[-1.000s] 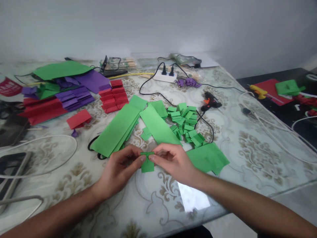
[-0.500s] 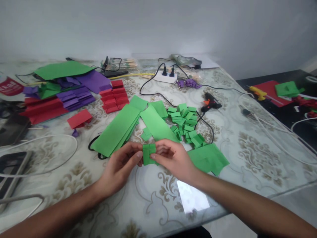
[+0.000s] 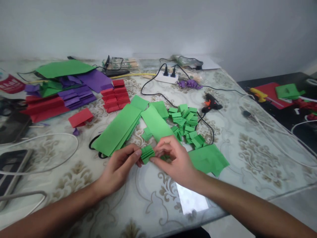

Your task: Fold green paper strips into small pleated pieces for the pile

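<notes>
Between my hands is a small folded piece of green paper [image 3: 148, 153], tilted and showing several creased layers. My left hand [image 3: 123, 162] pinches its left end between thumb and fingers. At the other end, my right hand [image 3: 172, 158] grips the lower right corner with thumb and index finger. Just beyond lie long green paper strips [image 3: 119, 129] in a stack and another green strip [image 3: 157, 122]. A heap of small folded green pieces [image 3: 187, 122] sits to the right, with a wider green sheet [image 3: 209, 158] beside my right wrist.
Folded red paper [image 3: 115, 96] and purple paper [image 3: 76, 97] lie at the left and back. A white power strip [image 3: 166, 77], a black glue gun [image 3: 211, 103] and loose cables [image 3: 213, 130] occupy the right. A phone [image 3: 15, 170] rests at the left edge.
The green piece has turned from upright to slanted, and its pleated edges now show. My right hand's fingers have shifted a little along its right end. The rest lies as before.
</notes>
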A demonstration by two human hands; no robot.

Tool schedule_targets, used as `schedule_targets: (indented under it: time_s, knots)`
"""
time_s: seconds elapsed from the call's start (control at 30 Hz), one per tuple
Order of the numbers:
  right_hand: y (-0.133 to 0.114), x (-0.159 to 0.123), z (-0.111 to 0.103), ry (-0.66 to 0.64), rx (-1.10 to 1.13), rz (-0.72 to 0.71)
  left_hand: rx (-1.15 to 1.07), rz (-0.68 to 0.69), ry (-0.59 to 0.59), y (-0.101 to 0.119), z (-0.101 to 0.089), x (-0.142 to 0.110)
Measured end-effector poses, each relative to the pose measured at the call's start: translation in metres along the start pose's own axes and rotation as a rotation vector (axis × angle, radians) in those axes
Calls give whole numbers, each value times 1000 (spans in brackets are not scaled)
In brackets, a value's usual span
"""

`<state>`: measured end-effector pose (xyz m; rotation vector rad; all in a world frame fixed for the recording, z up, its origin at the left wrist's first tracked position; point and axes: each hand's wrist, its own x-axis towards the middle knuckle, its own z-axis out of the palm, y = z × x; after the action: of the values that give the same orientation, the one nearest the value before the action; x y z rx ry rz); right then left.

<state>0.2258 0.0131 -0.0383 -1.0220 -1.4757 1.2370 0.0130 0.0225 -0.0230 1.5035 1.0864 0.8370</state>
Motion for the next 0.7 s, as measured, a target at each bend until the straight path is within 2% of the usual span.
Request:
schedule_targets:
  time_s: [0.17, 0.27, 0.5, 0.7]
  knots:
    - [-5, 2, -5, -83, -273, -227, -43, -16, -7, 1, 1, 1]
    - [-8, 2, -6, -97, -351, -292, -47, -23, -6, 1, 1, 1]
    - [-10, 3, -7, -67, -344, -230, -87, -34, -33, -1, 1, 0]
    - [-11, 5, -8, -88, -262, -109, -202, 46, 94, -4, 4, -3]
